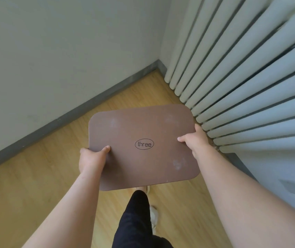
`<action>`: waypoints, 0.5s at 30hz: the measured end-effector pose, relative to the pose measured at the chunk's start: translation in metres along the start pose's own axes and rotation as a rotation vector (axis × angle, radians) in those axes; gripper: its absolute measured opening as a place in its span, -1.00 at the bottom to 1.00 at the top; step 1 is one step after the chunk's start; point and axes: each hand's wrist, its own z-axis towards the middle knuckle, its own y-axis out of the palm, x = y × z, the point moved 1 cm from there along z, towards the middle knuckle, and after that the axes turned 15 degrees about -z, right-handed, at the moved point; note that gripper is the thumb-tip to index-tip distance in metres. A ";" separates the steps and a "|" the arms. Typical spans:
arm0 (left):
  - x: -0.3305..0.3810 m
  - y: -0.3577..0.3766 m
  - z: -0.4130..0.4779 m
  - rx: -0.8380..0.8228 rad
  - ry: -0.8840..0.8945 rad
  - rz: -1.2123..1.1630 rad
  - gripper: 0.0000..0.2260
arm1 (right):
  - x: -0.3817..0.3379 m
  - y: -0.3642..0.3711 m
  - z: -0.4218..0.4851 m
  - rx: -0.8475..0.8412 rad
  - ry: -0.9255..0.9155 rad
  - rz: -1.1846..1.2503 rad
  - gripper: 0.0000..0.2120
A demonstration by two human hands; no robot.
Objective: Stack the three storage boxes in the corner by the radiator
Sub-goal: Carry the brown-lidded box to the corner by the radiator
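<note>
A storage box with a flat brown lid and the word "three" in an oval hangs above the floor in front of me. Only its lid shows; the body below is hidden. My left hand grips the lid's near left edge, thumb on top. My right hand grips the right edge, close to the radiator. No other storage box is in view. The corner where the wall meets the radiator lies beyond the box.
A white wall with a grey skirting board runs along the left. The radiator's white ribs fill the right side. Wooden floor spreads below. My dark trouser leg and a pale shoe stand under the box.
</note>
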 end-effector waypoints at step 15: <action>0.042 0.089 0.144 0.003 -0.098 -0.061 -0.50 | -0.111 0.055 0.163 0.002 0.002 -0.227 -0.25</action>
